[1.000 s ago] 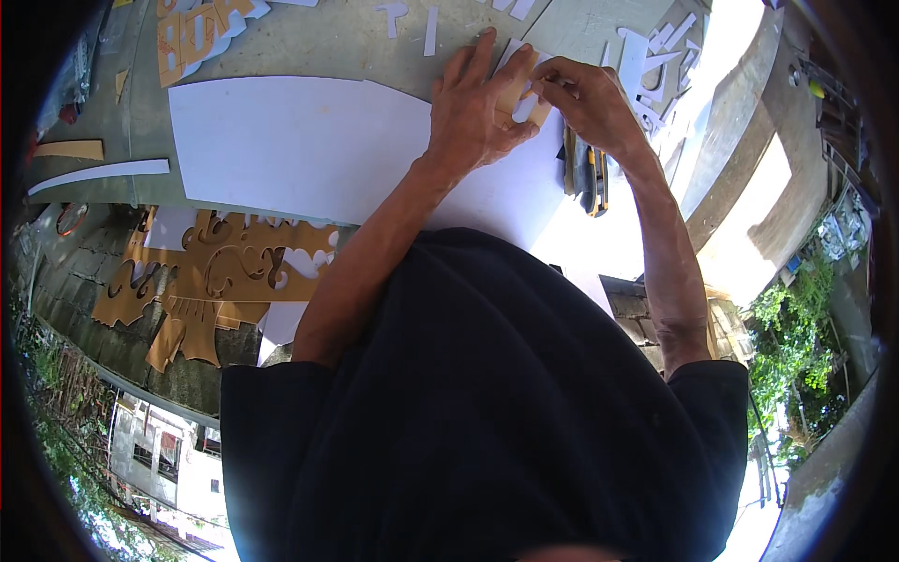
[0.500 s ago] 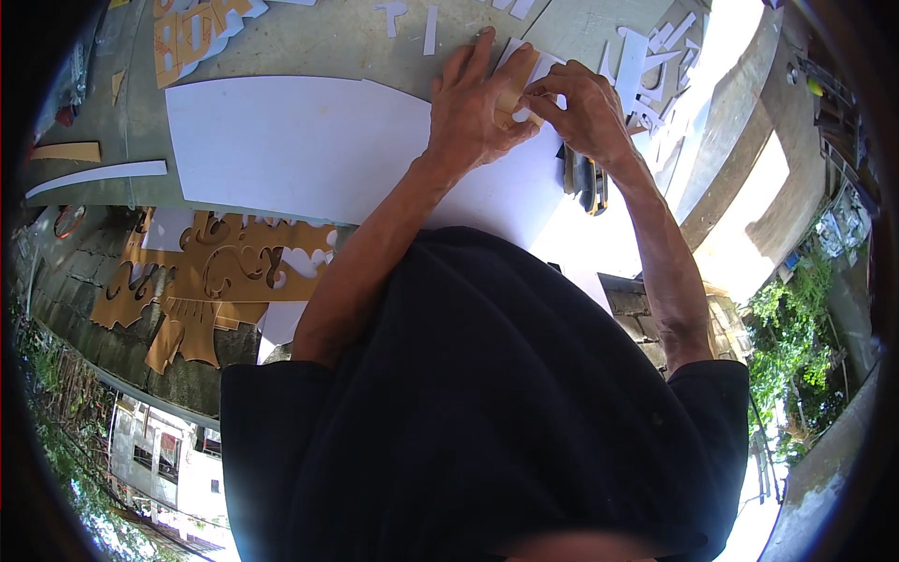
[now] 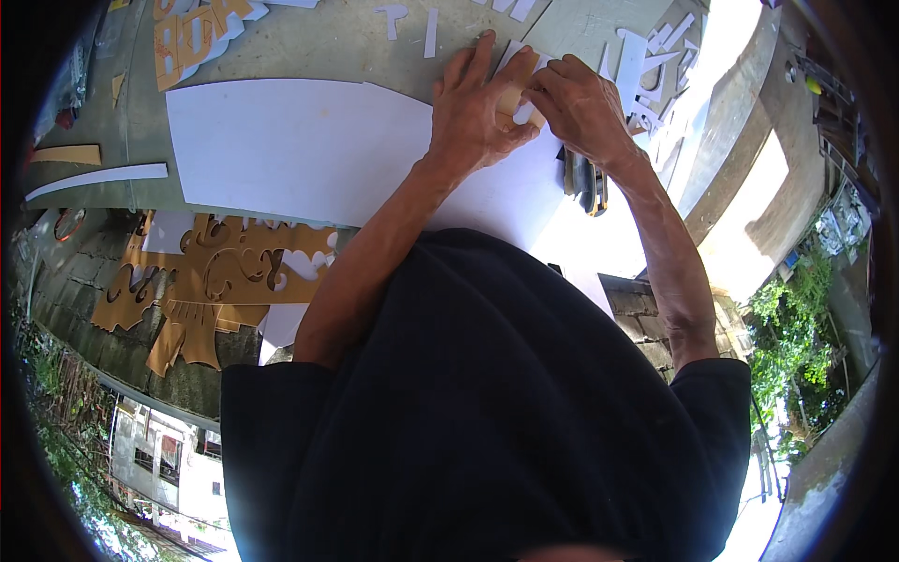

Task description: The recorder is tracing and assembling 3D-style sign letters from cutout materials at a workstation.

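My left hand (image 3: 468, 108) lies spread, fingers apart, its thumb and forefinger framing a tan cut-out piece (image 3: 507, 101) on a large white sheet (image 3: 300, 140). The piece has a rounded opening with white showing through. At its right edge my right hand (image 3: 581, 108) is closed in a pinch, with the fingertips against the piece. Whatever it pinches is hidden by the fingers. Below the right wrist lies a dark tool with yellow edges (image 3: 588, 185), partly covered by the forearm.
Tan and white cut-out letters (image 3: 206, 42) lie at the far left. White offcuts (image 3: 660, 61) are scattered at the far right. Curved strips (image 3: 98, 178) rest on the left. Ornate tan cut-out panels (image 3: 225, 267) sit below the table's near edge, left of my body.
My right fingers have curled in and shifted slightly over the tan piece's right edge. The left hand stays nearly in place.
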The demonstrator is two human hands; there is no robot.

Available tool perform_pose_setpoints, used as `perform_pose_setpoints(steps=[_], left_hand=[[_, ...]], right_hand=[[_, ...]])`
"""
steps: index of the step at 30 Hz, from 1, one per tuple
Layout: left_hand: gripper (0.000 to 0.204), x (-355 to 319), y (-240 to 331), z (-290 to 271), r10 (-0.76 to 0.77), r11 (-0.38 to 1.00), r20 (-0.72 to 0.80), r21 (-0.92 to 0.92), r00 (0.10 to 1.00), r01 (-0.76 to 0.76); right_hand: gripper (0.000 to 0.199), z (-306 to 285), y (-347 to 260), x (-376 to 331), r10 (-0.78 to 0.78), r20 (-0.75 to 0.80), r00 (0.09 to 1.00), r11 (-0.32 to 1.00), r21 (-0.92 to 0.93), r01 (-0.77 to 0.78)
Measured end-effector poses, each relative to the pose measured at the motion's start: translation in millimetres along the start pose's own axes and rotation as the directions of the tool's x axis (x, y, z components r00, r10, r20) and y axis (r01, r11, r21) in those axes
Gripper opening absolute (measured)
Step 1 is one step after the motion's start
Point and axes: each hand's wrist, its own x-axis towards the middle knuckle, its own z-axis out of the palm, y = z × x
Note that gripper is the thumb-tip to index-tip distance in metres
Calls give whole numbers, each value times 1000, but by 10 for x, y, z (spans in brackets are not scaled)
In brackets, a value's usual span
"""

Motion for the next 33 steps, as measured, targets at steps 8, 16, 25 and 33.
perform_pose_setpoints(steps=[8,16,25,33], left_hand=[[101,6,8,-11,-12,1000,11,13,1000,12],[100,3,-4,-6,9,1000,-5,2,1000,-9],[101,1,2,-3,-13,1000,12,-3,1000,13],[101,5,-13,-12,-16,1000,24,8,1000,16]], right_hand=[[14,-109,153,145,-27,-104,994,995,-103,17],[14,-238,463,255,-35,-285,958,998,-64,17],[17,-326,181,19,220,-164,962,934,320,-159],[15,12,24,-122,4,-128,992,979,203,23]])
